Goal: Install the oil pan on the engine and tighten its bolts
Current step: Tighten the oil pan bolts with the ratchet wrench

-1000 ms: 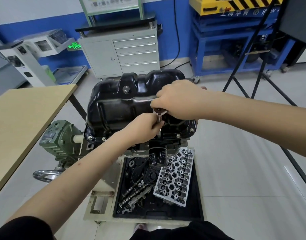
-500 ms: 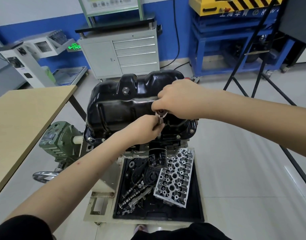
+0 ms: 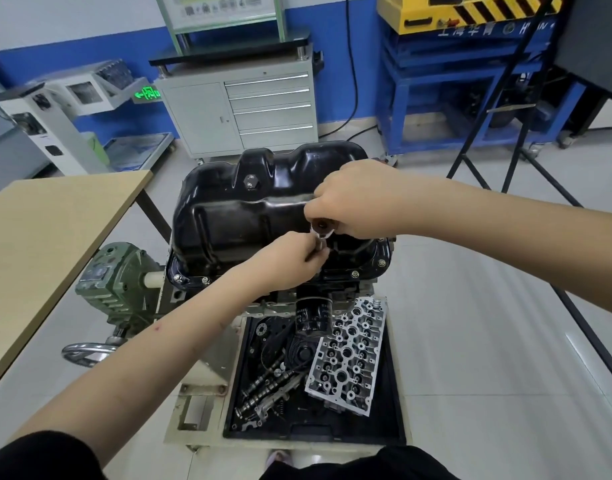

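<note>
- Head view: the black oil pan (image 3: 249,220) sits upside-down on the engine (image 3: 332,296) at mid-frame, its flange lying along the block with bolts (image 3: 381,261) showing at the near right edge.
- Your right hand (image 3: 360,199) comes in from the right of the frame, fingers curled tight round the head of a ratchet wrench (image 3: 321,227) just above the pan's near side.
- Your left hand (image 3: 290,258) reaches up from the lower left, fingers pinched on the metal shaft under that wrench head, touching the pan's near wall.
- The two hands are nearly touching at the tool.
- Below the engine, a black tray (image 3: 332,427) holds a cylinder head (image 3: 349,355) and camshafts (image 3: 269,386); an oil filter (image 3: 313,315) sticks out from the block.
- A wooden surface (image 3: 48,237) lies at the left.
</note>
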`<act>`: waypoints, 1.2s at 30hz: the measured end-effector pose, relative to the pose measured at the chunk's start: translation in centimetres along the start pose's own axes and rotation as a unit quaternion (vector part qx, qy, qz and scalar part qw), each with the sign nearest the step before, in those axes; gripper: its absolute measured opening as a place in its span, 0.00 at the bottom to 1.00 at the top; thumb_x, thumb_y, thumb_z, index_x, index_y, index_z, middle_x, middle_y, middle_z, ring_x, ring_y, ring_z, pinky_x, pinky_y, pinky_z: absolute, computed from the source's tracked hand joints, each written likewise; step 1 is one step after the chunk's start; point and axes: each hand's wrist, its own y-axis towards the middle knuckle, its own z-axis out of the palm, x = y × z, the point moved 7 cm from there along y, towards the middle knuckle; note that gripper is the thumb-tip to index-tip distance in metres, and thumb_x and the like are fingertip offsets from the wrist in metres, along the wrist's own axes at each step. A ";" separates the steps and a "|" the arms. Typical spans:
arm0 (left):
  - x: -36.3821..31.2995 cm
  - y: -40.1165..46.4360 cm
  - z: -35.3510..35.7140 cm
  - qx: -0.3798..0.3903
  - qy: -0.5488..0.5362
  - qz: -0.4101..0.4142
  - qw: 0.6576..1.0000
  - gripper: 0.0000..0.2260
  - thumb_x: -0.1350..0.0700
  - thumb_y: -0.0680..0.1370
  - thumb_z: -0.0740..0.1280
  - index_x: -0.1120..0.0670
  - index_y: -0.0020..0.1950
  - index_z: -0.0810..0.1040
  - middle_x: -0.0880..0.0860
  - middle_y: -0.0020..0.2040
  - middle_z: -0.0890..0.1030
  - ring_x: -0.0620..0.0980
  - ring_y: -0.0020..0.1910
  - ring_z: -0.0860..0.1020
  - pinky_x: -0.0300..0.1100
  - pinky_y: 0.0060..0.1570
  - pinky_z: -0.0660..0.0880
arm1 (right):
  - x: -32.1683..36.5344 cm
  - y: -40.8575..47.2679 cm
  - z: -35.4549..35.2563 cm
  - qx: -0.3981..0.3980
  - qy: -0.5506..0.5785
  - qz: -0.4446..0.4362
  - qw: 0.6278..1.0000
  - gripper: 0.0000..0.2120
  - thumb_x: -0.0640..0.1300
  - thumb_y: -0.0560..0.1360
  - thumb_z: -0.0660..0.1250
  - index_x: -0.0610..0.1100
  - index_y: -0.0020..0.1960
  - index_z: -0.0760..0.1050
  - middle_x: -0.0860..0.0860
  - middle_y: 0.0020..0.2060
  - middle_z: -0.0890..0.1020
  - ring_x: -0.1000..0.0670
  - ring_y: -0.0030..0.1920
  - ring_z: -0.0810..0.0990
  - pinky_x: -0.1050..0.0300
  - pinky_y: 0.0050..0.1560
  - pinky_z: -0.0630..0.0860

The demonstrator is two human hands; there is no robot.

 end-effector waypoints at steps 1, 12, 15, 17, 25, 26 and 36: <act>0.1 -0.1 -0.1 -0.010 0.001 -0.001 1.000 0.15 0.55 0.80 0.57 0.56 0.34 0.70 0.49 0.29 0.73 0.47 0.28 0.70 0.33 0.28 0.65 | -0.4 -0.1 0.0 0.001 0.012 0.022 1.000 0.08 0.46 0.75 0.60 0.46 0.53 0.72 0.51 0.36 0.71 0.47 0.39 0.74 0.58 0.30 0.64; -0.2 0.1 -0.1 0.012 0.022 0.015 1.000 0.13 0.56 0.80 0.57 0.63 0.41 0.75 0.50 0.31 0.72 0.48 0.30 0.69 0.37 0.33 0.61 | 0.9 -0.1 0.1 -0.017 -0.040 -0.008 0.999 0.14 0.36 0.74 0.58 0.47 0.57 0.70 0.49 0.49 0.77 0.46 0.52 0.75 0.53 0.46 0.69; 0.2 0.0 -0.3 0.007 0.009 0.007 1.000 0.14 0.55 0.80 0.57 0.63 0.43 0.75 0.54 0.35 0.77 0.49 0.31 0.72 0.38 0.31 0.63 | 0.6 -0.1 -0.1 -0.015 -0.039 0.021 0.999 0.07 0.45 0.76 0.59 0.46 0.53 0.72 0.47 0.46 0.78 0.44 0.45 0.77 0.56 0.32 0.65; 0.3 -0.1 -0.6 -0.014 -0.009 0.005 1.000 0.14 0.53 0.80 0.58 0.62 0.43 0.74 0.59 0.37 0.79 0.54 0.33 0.74 0.43 0.34 0.67 | -0.1 -0.2 -0.2 0.004 -0.017 0.071 0.997 0.12 0.54 0.77 0.57 0.46 0.46 0.72 0.47 0.41 0.77 0.45 0.35 0.72 0.59 0.26 0.57; -0.1 0.3 -0.3 0.009 0.008 0.002 1.000 0.15 0.56 0.80 0.57 0.66 0.44 0.75 0.59 0.37 0.79 0.57 0.38 0.77 0.47 0.42 0.72 | 0.3 0.4 -0.1 -0.003 -0.038 0.023 0.999 0.13 0.36 0.75 0.57 0.46 0.57 0.70 0.48 0.47 0.77 0.44 0.50 0.76 0.53 0.42 0.68; 0.0 0.3 -0.3 0.017 0.009 0.001 1.000 0.14 0.56 0.80 0.57 0.66 0.45 0.75 0.59 0.38 0.79 0.56 0.38 0.77 0.46 0.42 0.72 | 0.4 0.4 -0.1 -0.004 -0.036 0.016 0.999 0.13 0.36 0.75 0.57 0.46 0.57 0.70 0.48 0.47 0.77 0.45 0.51 0.75 0.53 0.43 0.68; 0.3 0.3 -0.4 -0.010 -0.005 -0.013 1.000 0.16 0.56 0.80 0.57 0.55 0.31 0.66 0.55 0.32 0.74 0.52 0.31 0.71 0.45 0.36 0.68 | 0.5 0.6 -0.1 0.007 -0.041 0.062 0.997 0.07 0.42 0.77 0.58 0.45 0.52 0.73 0.50 0.37 0.74 0.47 0.32 0.71 0.59 0.30 0.62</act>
